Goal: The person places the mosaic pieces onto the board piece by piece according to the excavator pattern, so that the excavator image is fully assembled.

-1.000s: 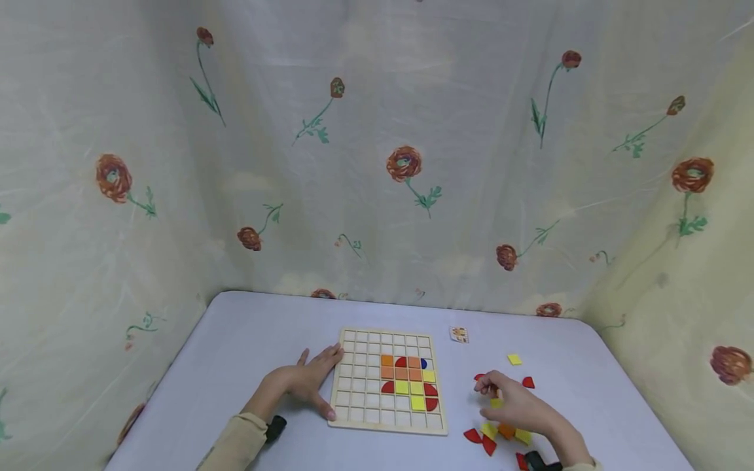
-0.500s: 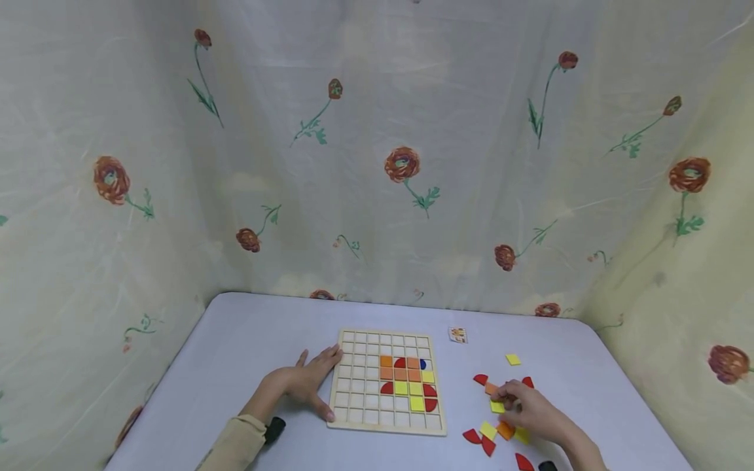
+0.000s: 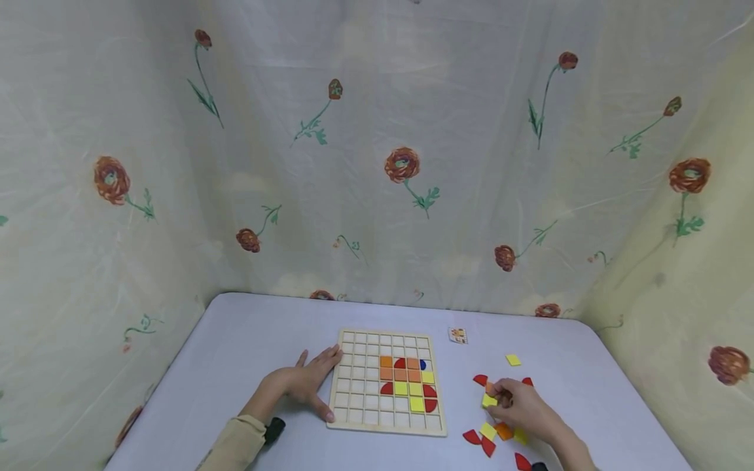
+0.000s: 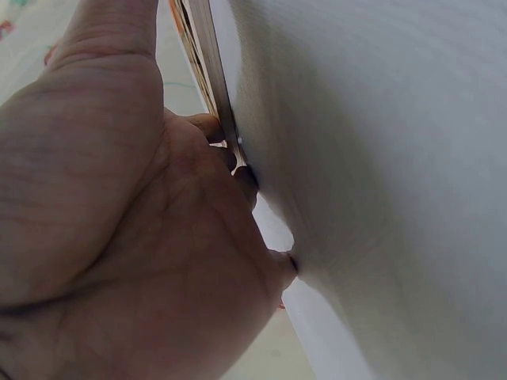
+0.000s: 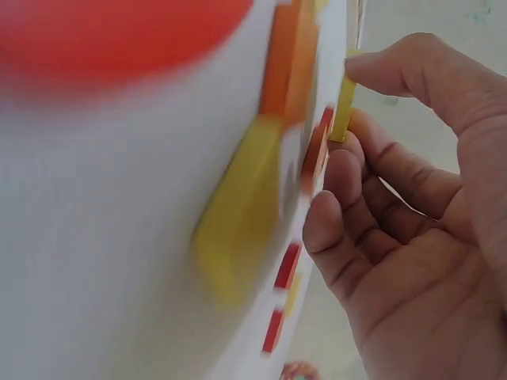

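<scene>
My right hand [image 3: 521, 407] pinches a yellow square tile [image 5: 344, 103] between thumb and index finger, tilted just over the table among loose tiles. Its other fingers curl loosely near an orange tile [image 5: 315, 154]. On the left, my left hand [image 3: 309, 383] lies with fingers spread against the left edge of a wooden grid board [image 3: 356, 398], thumb at the near corner. In the left wrist view its fingertips meet the board's side. Orange, yellow, red and blue pieces fill some cells on the board's right half, among them a yellow square [image 3: 417, 403] and a red quarter circle [image 3: 431, 405].
Around my right hand lie red quarter circles [image 3: 471, 436], an orange square [image 3: 504, 431] and a yellow square [image 3: 487, 430]. Farther back are another yellow tile [image 3: 513, 360] and a small printed card [image 3: 457, 335]. Flowered cloth [image 3: 377, 261] hangs behind the white table [image 3: 265, 327].
My right hand reached right and down into the loose tiles and took hold of a yellow square, which has shifted slightly left. The left hand stays at the board.
</scene>
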Tool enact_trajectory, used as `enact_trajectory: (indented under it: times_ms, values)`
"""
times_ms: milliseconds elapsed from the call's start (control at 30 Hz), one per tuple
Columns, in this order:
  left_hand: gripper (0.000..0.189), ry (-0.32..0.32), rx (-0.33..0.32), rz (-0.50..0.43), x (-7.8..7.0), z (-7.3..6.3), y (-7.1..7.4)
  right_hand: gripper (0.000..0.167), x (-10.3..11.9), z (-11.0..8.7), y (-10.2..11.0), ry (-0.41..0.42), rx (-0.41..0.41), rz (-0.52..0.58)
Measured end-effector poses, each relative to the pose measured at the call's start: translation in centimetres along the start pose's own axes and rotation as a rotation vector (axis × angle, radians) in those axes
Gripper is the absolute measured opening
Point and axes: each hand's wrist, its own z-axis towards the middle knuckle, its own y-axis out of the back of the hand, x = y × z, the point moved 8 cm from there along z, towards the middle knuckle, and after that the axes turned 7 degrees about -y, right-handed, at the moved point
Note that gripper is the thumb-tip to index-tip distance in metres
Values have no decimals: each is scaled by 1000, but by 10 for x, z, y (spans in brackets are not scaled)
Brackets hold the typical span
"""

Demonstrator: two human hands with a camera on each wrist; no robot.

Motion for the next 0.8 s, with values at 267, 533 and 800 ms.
enact_trajectory:
  times_ms: [267, 533, 800]
  values:
    - [127, 4, 2, 0, 1, 0, 0, 29, 52, -5, -33, 99, 53, -39]
    - [128, 2, 4, 15, 2, 1, -2, 25, 111, -9, -73, 328, 154, -58]
    - [126, -7, -2, 16, -2, 0, 1, 19, 142, -8, -101, 435, 185, -135]
